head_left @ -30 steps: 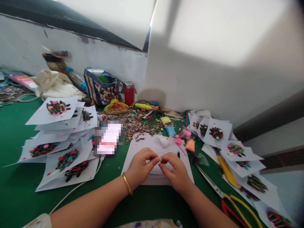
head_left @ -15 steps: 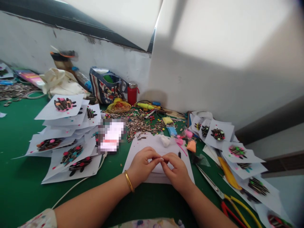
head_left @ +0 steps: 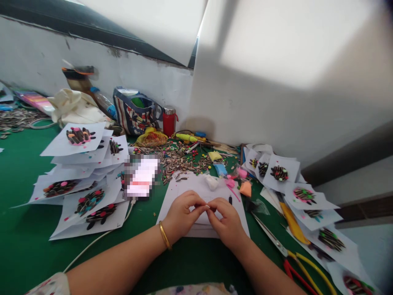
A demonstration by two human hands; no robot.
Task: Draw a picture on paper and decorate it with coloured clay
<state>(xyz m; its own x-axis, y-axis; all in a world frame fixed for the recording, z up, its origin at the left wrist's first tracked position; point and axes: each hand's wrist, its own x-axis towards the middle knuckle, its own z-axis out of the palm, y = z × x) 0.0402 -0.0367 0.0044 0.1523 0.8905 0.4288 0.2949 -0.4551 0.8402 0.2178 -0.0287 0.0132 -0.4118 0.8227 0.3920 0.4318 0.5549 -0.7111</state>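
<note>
Over a stack of white paper (head_left: 184,194), my left hand (head_left: 186,211) and my right hand (head_left: 225,219) meet fingertip to fingertip. Both are closed in a pinch on a small piece of white clay (head_left: 208,206), mostly hidden by the fingers. Just beyond the hands, a larger lump of white clay (head_left: 211,182) rests on the paper. A black pen (head_left: 230,199) lies beside my right hand. Pink clay (head_left: 231,182), orange clay (head_left: 245,189), a blue packet (head_left: 220,169) and a yellow packet (head_left: 215,156) sit behind it.
Paper sheets bearing seed pictures are piled at left (head_left: 82,153) and right (head_left: 281,174). Scissors (head_left: 281,248) lie right of my forearm. A phone (head_left: 143,176) trails a white cable. Loose sunflower seeds (head_left: 175,162), a red flask (head_left: 169,122) and a striped bag (head_left: 135,112) stand farther back.
The view has shifted slightly, so things sit a little farther left. My hands keep the same pinch, with fingertips slightly shifted and less of the white piece showing.
</note>
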